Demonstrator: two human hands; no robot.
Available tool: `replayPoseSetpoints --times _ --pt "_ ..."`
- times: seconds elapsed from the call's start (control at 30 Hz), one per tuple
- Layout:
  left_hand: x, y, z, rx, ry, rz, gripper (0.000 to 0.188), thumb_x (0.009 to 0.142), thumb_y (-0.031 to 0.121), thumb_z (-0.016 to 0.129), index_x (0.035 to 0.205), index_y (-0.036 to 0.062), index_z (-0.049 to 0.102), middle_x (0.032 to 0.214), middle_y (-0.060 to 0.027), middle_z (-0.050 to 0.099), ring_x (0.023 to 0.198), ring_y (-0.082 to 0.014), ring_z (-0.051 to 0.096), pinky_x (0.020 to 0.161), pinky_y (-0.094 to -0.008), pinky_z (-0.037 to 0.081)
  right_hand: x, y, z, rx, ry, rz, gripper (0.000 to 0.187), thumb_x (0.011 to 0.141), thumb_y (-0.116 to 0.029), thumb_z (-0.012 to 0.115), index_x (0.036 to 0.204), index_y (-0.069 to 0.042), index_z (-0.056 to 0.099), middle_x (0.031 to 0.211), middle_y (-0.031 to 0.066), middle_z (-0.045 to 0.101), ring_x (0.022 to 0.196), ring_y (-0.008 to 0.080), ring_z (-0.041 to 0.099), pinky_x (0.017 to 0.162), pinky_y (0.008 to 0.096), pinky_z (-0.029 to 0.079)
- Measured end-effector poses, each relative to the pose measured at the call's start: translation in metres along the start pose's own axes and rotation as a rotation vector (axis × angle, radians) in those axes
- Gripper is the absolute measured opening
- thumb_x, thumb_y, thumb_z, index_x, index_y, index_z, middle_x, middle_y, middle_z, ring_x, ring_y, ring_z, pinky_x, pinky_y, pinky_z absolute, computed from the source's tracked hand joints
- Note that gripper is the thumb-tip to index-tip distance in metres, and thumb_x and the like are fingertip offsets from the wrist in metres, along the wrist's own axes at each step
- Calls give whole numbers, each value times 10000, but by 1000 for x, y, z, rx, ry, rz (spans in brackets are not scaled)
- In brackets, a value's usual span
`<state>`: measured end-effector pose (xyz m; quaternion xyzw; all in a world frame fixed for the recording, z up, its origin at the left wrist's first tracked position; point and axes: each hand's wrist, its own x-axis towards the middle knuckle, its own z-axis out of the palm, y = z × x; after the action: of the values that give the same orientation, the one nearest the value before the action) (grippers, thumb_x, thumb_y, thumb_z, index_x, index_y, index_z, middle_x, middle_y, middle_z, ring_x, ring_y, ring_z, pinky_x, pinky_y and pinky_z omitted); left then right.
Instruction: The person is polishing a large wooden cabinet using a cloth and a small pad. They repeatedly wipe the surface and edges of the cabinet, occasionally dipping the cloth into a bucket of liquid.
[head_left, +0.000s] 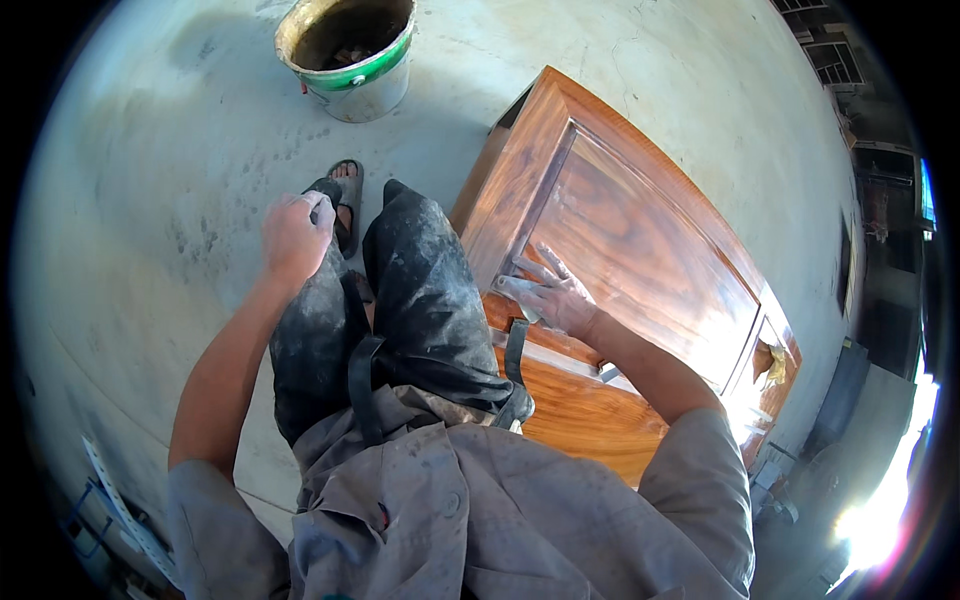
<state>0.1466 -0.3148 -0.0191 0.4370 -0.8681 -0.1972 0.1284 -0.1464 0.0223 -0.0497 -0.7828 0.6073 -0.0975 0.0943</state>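
My right hand (555,297), coated in white dust, lies on a brown wooden furniture piece (640,240) with a framed panel and glossy grain. Its fingers are spread over the frame's lower left corner. A thin pale edge shows below the palm; what it belongs to I cannot make out. At my left knee is my left hand (297,235), also dusted white, with its fingers curled. A small dark grey patch shows between thumb and fingers, and I cannot tell whether it is a held object or the trousers (425,280).
A white bucket (365,85) with a green band stands on the pale concrete floor (170,200), scraps inside it. A sandalled foot (346,200) is below my left knee. Tan crumpled material (776,365) sits at the wooden piece's right end. Bright light enters at lower right.
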Motion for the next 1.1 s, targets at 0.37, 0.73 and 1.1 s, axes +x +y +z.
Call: replayPoseSetpoints --times 0.37,0.73,1.1 --pt "-1 -21 -2 26 -24 132 226 983 185 673 1061 -1 773 990 -211 747 958 -395 697 865 -473 545 51 -130 61 373 530 994 527 1013 -24 515 1539 -48 503 1548 198 530 1533 486 327 1288 626 159" --pt "-3 -18 -5 35 -35 92 222 992 201 667 1049 16 775 1019 -175 749 959 -370 703 859 -477 550 73 -66 56 273 597 1017 498 1032 -38 481 1529 -39 501 1568 173 520 1557 454 291 1299 623 142" --pt "-3 -14 -9 128 -88 49 289 1014 270 653 1126 28 764 1058 -212 749 999 -410 700 882 -474 545 87 -58 41 168 435 1055 731 879 50 505 1591 44 338 1592 189 487 1591 454 216 1313 601 109"
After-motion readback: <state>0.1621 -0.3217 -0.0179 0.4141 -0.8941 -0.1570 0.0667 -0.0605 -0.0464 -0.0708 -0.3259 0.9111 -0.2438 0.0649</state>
